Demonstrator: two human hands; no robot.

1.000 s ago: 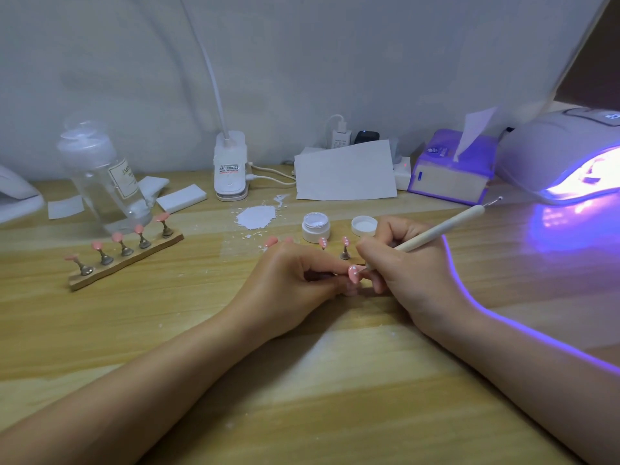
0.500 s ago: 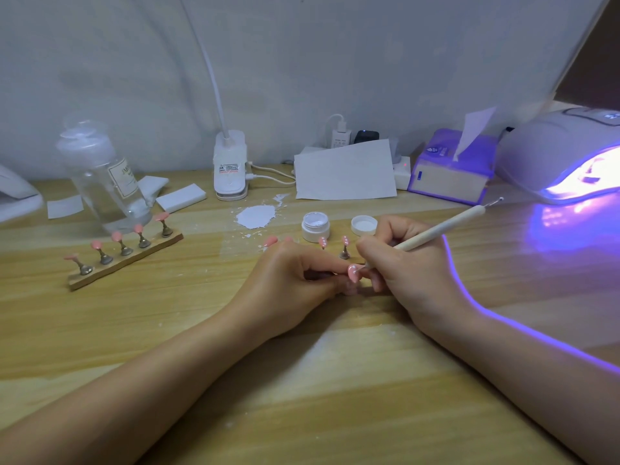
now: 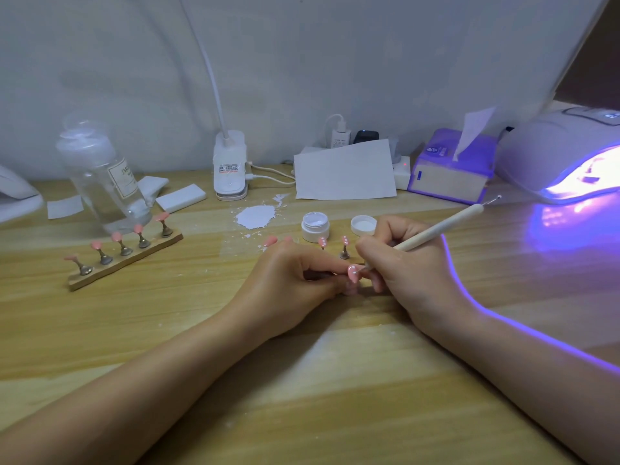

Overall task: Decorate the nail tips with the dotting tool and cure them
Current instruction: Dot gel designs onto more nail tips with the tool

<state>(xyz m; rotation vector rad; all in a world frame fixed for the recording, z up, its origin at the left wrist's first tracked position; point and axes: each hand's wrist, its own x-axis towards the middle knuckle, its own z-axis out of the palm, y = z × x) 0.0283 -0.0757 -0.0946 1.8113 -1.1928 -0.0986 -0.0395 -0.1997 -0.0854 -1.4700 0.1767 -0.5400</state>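
Observation:
My left hand (image 3: 295, 280) pinches a small stand bearing a pink nail tip (image 3: 353, 273) with white dots at the table's middle. My right hand (image 3: 406, 263) grips the cream dotting tool (image 3: 439, 228) like a pen, its lower end at that tip. Behind my hands stand more pink tips on metal stands (image 3: 345, 247), partly hidden. An open white gel pot (image 3: 315, 225) and its lid (image 3: 363, 225) sit just beyond. A wooden holder (image 3: 125, 260) with several pink tips lies at the left. The white curing lamp (image 3: 567, 156) glows violet at the right.
A clear bottle (image 3: 104, 176) stands behind the wooden holder. A lamp clip base (image 3: 230, 172), a white paper sheet (image 3: 345, 172), a purple tissue box (image 3: 449, 169) and chargers line the back wall. A white paint smear (image 3: 256, 217) marks the wooden table (image 3: 302, 380).

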